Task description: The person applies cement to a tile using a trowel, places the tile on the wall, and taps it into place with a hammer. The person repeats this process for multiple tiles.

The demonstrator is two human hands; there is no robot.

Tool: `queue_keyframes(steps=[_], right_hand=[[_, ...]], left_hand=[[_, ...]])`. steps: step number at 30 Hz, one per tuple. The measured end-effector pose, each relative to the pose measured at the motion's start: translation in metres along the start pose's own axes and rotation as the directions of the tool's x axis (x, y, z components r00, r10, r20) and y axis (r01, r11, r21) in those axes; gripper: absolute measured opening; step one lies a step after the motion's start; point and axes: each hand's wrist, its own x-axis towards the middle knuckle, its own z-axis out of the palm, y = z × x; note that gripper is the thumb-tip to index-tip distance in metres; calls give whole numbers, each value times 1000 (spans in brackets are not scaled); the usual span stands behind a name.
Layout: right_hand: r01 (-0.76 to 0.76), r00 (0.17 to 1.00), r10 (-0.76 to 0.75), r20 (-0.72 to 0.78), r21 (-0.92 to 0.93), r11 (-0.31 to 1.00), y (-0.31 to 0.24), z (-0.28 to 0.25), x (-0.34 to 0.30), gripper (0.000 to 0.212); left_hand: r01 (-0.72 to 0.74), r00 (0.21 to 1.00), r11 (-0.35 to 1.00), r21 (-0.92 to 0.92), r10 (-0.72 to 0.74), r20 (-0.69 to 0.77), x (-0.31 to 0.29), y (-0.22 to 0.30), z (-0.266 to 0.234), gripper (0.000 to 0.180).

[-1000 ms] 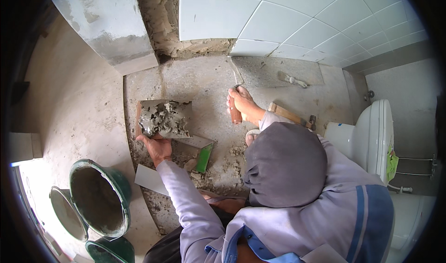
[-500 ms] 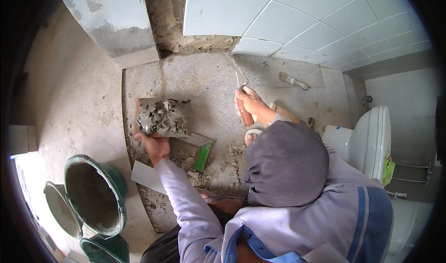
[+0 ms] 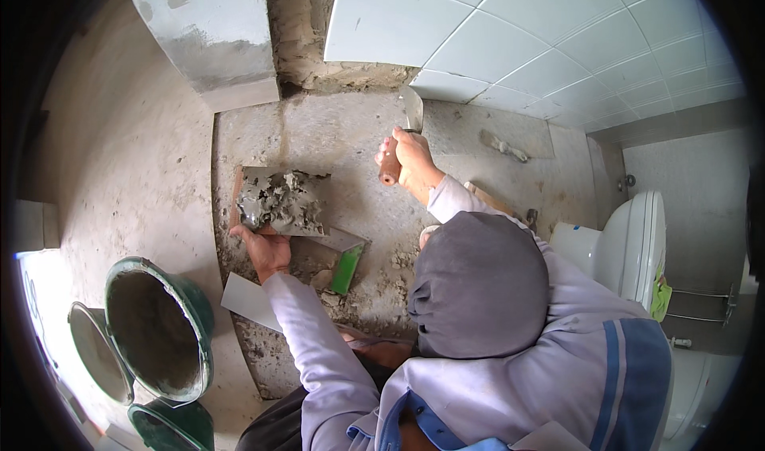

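A tile [image 3: 237, 188] lies level low over the floor, with a thick, rough heap of wet grey mortar [image 3: 285, 199] on its upper face. My left hand [image 3: 268, 253] grips its near edge, thumb at the near left corner and fingers hidden underneath. My right hand [image 3: 414, 161] is closed round the wooden handle of a trowel [image 3: 390, 166]. The trowel's metal blade points away from me, its tip at the lower corner of the white wall tiles [image 3: 414, 21]. Whether the blade touches the wall, I cannot tell.
Green buckets [image 3: 205, 323] stand at the left. A white tile piece [image 3: 252, 301], a green-sided box [image 3: 347, 269] and mortar crumbs lie near my left forearm. Another trowel [image 3: 504, 145] rests on the floor at the right, before the toilet [image 3: 625, 240]. A rough strip of bare wall [image 3: 299, 52] borders the tiles.
My right hand has shifted left and slightly away from me. The trowel has turned, its handle end now pointing toward the lower left. My left hand and the mortar-covered tile stay put.
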Motion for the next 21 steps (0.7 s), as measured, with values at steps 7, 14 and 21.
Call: queue_keyframes(steps=[7,14,21], right_hand=[[156,981,-136,138,-145,977,1,-12,-58,13],[81,989,-53,137,-207,975,-14,-22,-48,13],[599,801,-35,598,-797,76,-73,-112,-20,24]], left_hand=[[-67,998,997,-41,67,7,6,5,-6,77],[-35,999,997,-67,35,-3,10,0,-12,77],[-47,999,998,-50,46,-6,13,9,-28,77]])
